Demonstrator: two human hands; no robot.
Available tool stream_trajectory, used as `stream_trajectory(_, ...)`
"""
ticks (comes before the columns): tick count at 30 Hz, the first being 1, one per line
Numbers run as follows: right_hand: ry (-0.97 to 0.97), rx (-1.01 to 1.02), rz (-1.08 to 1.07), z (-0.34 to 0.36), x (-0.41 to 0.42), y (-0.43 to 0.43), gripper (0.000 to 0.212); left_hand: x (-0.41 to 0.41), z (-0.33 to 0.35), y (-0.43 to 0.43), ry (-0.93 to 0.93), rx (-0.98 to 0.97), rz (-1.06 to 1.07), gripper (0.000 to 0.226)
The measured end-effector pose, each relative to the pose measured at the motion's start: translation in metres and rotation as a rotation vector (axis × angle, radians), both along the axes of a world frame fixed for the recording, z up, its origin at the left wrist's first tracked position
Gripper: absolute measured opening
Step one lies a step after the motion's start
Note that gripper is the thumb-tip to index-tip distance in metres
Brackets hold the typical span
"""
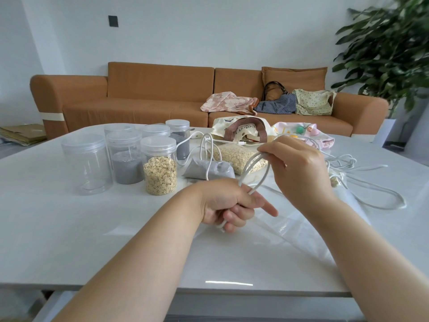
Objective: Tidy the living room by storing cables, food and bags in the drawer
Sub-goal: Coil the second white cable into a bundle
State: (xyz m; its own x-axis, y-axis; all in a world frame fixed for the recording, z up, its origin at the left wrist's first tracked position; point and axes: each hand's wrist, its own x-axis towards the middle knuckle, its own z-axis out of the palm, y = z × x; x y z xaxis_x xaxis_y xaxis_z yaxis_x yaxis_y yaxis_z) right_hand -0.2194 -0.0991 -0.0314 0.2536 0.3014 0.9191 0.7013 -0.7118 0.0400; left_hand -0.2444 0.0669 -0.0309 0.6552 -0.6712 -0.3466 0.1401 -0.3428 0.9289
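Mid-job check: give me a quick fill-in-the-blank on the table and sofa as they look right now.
1. The left hand and the right hand both grip a looped white ___.
2. The front lidded clear plastic jar holds ___.
3. The pink floral cloth bag lies on the orange ___.
Missing words: cable; oats; sofa.

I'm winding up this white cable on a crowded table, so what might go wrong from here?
The white cable held in the left hand and right hand seems to run into the loose tangle at right; pulling may knot it. More cable drapes over the grey powder bag by the oat jar; a tug might drag either.
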Motion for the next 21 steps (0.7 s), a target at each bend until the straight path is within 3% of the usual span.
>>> stream_trajectory(2, 0.106, 0.055, 0.001, 0.0, 0.0, -0.001, 0.019, 0.001, 0.0, 0.001, -0.012, 0.026, 0.003, 0.028)
stream_trajectory(5, 0.436, 0.245, -0.005, 0.003, 0.002, -0.005, 0.008, 0.002, -0.001, 0.002, -0.001, -0.026, 0.036, 0.034)
stream_trajectory(10, 0.742, 0.476, 0.007, 0.008, 0.008, -0.021, 0.027, 0.007, 0.001, 0.009, 0.163, -0.362, 0.102, 0.043)
stream_trajectory(13, 0.794, 0.548, 0.023, 0.007, 0.011, -0.027, 0.022, 0.009, 0.002, 0.012, 0.225, -0.496, 0.156, 0.044)
stream_trajectory(17, 0.776, 0.451, -0.098, 0.004, 0.015, -0.028, 0.012, 0.01, 0.004, 0.014, 0.303, -0.625, 0.21, 0.047)
stream_trajectory(21, 0.684, 0.518, -0.196, 0.003, 0.014, -0.029, 0.014, 0.012, 0.002, 0.012, 0.258, -0.529, 0.316, 0.052)
